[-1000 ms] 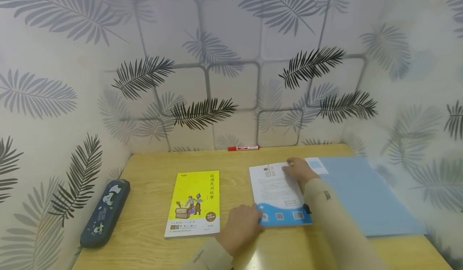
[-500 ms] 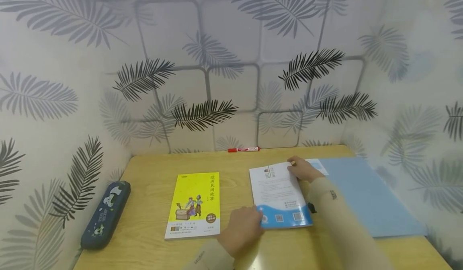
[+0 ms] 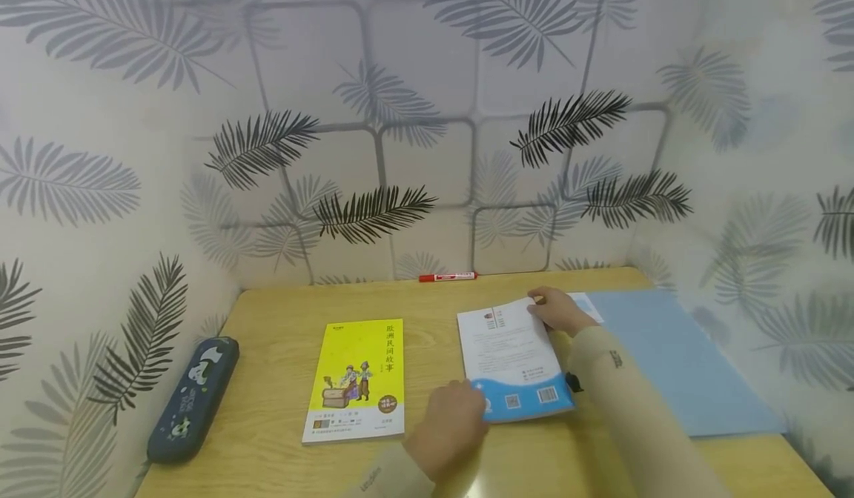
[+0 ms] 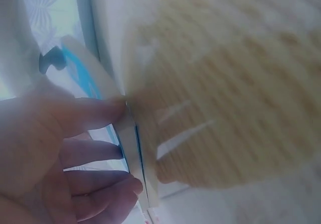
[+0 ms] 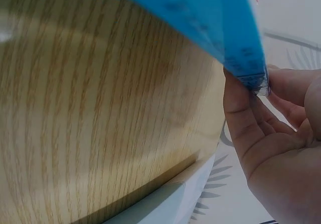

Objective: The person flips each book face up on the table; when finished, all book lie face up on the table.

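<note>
We wear long beige sleeves, small dark print near our left hand [image 3: 448, 430] cuff, another dark mark near our right hand [image 3: 559, 310].

Bright even indoor light, soft shadows, glare on the table [image 3: 480, 476], both wrist views blurred close-up

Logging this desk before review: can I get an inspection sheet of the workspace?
Surface: wooden desk, light grain, in a corner.
Job's things: white-and-blue book, lying flat, partly on the blue folder.
Clutter: yellow book; dark pencil case at the left edge; red marker by the wall.
Hands: left hand grips the book's near left corner; right hand pinches its far right corner.
Cables: nothing seen.
Surroundings: leaf-patterned wallpaper on three sides.
</note>
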{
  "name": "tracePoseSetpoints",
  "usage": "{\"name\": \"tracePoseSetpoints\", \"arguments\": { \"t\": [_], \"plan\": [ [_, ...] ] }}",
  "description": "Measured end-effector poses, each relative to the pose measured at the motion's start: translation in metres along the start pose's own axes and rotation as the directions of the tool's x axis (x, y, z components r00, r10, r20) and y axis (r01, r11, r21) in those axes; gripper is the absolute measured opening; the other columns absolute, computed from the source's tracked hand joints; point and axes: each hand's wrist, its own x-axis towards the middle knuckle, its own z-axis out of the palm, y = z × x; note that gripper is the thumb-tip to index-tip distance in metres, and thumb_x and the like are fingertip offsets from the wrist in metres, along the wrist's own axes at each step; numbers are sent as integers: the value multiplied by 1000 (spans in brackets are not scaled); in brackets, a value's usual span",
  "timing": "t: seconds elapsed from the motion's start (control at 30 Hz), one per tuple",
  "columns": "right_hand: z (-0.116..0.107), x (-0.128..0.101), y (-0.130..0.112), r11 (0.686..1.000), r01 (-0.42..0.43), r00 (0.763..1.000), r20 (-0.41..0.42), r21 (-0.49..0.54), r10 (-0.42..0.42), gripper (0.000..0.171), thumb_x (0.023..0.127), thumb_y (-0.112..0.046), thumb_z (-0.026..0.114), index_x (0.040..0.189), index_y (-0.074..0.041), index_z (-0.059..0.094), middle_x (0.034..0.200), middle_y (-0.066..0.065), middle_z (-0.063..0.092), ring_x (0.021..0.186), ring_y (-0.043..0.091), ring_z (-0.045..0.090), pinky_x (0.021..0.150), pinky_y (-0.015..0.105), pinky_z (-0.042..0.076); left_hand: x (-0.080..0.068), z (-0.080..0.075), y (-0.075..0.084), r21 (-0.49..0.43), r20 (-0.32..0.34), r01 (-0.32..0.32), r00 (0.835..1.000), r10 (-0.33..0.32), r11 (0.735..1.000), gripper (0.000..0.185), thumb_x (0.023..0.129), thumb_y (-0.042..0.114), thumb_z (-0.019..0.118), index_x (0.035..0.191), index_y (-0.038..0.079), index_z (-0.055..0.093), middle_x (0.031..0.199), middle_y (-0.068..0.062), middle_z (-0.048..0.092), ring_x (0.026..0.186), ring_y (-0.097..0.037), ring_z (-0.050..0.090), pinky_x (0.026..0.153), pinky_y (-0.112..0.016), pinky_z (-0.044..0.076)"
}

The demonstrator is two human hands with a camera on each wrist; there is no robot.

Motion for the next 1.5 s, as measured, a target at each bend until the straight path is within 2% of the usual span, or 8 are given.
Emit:
{"name": "tracePoseSetpoints", "arguments": {
  "t": [0.17,0.33,0.57,0.9,1.07,1.2,1.33,1.5],
  "plan": [
    [-2,-2,-2,1000,-12,1000,-8,-20,12,49,104,-13,58,147,7,47,133,31,57,103,33,68,81,39,59,-1,2,4,65,-54,-27,998,31,997,31,91,40,76,82,11,71,85,-2,58,80,-17,52,68,-30,49],
    [-6,-3,-2,998,-28,1000,-13,-53,27,47,103,-12,59,144,10,49,130,30,60,104,34,68,89,44,57,-1,5,8,-30,-85,13,996,-16,999,44,85,41,83,96,-1,73,99,-9,58,89,-18,52,73,-27,51],
    [-9,-4,0,997,-40,999,-15,-66,40,47,103,-14,58,141,11,51,139,32,54,120,42,59,105,56,45,0,5,10,-71,-95,26,995,-33,997,52,84,42,84,106,-3,72,96,-8,57,85,-17,52,73,-27,52],
    [-10,-7,1,999,-45,999,-17,21,46,49,103,-12,58,142,15,47,134,33,57,99,31,69,92,47,56,4,5,3,-80,-141,-64,989,52,995,19,88,22,76,77,8,68,72,-1,58,64,-14,51,60,-26,47],
    [-10,-8,0,992,-42,999,-14,122,44,43,102,-10,60,134,18,53,118,31,64,82,25,71,73,37,61,4,0,-1,-119,-145,-89,987,72,989,15,89,17,73,79,7,68,69,0,58,61,-12,50,57,-24,46],
    [-8,-9,-2,986,-56,998,-33,159,62,43,102,-15,60,131,16,56,113,28,67,80,24,71,72,35,61,1,-2,-5,-215,-137,-61,990,32,975,11,90,14,71,83,6,69,69,1,58,59,-11,50,54,-22,45],
    [-7,-10,-1,974,-46,998,-37,224,56,51,108,-27,52,137,14,53,121,27,63,95,30,69,81,38,60,0,-5,-12,-249,-186,-65,982,18,966,13,92,15,68,82,7,67,67,2,55,56,-10,49,50,-21,43],
    [-6,-8,-1,944,-35,997,-56,327,56,54,111,-32,37,142,11,46,132,28,55,116,42,61,90,42,57,1,-8,-20,-182,-296,-140,952,82,973,14,95,17,67,84,9,67,69,3,53,57,-8,47,52,-20,41]
  ]
}}
